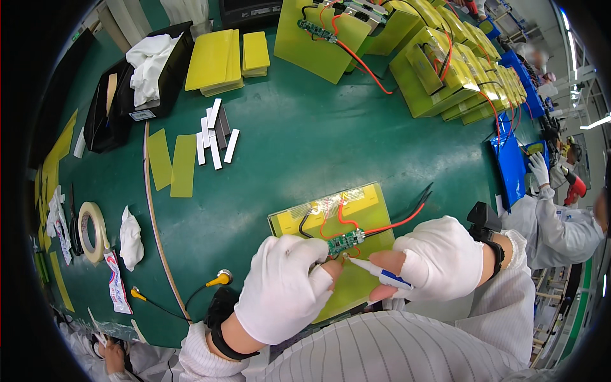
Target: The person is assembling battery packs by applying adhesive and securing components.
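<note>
Tube nozzle pointing in just below the circuit board

You are grasping a slim white-and-blue tube (391, 279) in your right hand (439, 258), pinching the barrel with bare thumb and fingertip, probably because uncovered tips are giving finer control. You are slanting its nozzle (366, 264) toward the small wires (344, 256) just below the green circuit board (345, 242); whether it is touching them, I cannot tell. Your left hand (283, 280) is curling in at the board's near left edge, seemingly to steady the work; the glove is hiding whether it is pinching the board, a wire or nothing. The board is lying over the yellow pack (350, 293) right in front of you, and the thick red wire (398, 224) is trailing off to the right, apparently out of your way.

The green table (267, 140) is bearing a tape roll (93, 232) and a flattened tube (117, 283) on your left, with white strips (216, 137) and stacked yellow sheets (213, 60) lying farther off. A black tray (178, 63) is holding white cloth (149, 67). Wired packs (417, 89) are standing in rows at the far right. Past the right edge, a co-worker in white (560, 223) is working near a red tool (575, 184), and ceiling lights (596, 122) are shining beyond
</note>
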Available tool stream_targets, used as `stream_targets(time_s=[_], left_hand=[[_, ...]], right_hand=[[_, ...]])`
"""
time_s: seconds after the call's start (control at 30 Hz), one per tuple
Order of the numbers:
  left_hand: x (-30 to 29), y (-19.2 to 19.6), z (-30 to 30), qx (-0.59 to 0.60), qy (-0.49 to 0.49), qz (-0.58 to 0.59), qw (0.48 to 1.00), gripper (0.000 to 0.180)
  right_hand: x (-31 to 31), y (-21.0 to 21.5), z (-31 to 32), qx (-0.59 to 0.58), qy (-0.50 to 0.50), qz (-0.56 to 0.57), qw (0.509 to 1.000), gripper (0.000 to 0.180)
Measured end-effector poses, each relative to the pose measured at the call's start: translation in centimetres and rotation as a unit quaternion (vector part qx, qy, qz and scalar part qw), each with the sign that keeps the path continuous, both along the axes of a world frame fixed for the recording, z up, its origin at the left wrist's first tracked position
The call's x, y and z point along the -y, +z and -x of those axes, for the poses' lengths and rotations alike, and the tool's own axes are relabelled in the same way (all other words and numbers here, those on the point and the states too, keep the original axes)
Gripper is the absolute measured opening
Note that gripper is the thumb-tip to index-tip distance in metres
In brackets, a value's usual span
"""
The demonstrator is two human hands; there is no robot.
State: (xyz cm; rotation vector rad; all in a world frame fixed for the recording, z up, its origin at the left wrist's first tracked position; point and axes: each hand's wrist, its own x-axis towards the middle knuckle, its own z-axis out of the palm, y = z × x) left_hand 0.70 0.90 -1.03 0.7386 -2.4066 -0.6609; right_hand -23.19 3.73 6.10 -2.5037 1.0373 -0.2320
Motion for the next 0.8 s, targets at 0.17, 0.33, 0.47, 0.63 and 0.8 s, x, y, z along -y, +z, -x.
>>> stream_targets(time_s=[0.17,0.33,0.47,0.63,0.8], left_hand=[[0.1,-0.5,0.2,-0.009,-0.003,0.0,1.0,0.017],[0.3,-0.7,0.2,-0.02,-0.008,0.004,1.0,0.018],[0.6,-0.3,0.2,-0.022,-0.009,-0.006,1.0,0.02],[0.3,-0.1,0.1,-0.042,0.006,-0.016,0.999,0.021],[-0.2,0.4,0.2,-0.105,0.03,-0.027,0.994,0.029]], right_hand=[[-0.2,0.0,0.3,0.003,-0.023,0.007,1.0,0.042],[-0.1,-0.2,0.1,0.072,-0.071,-0.011,0.995,0.048],[-0.4,0.3,0.5,0.057,-0.154,-0.052,0.985,0.05],[-1.1,1.3,0.1,0.174,-0.251,-0.108,0.946,0.046],[-2.6,3.3,-0.3,0.211,-0.343,-0.18,0.898,0.037]])
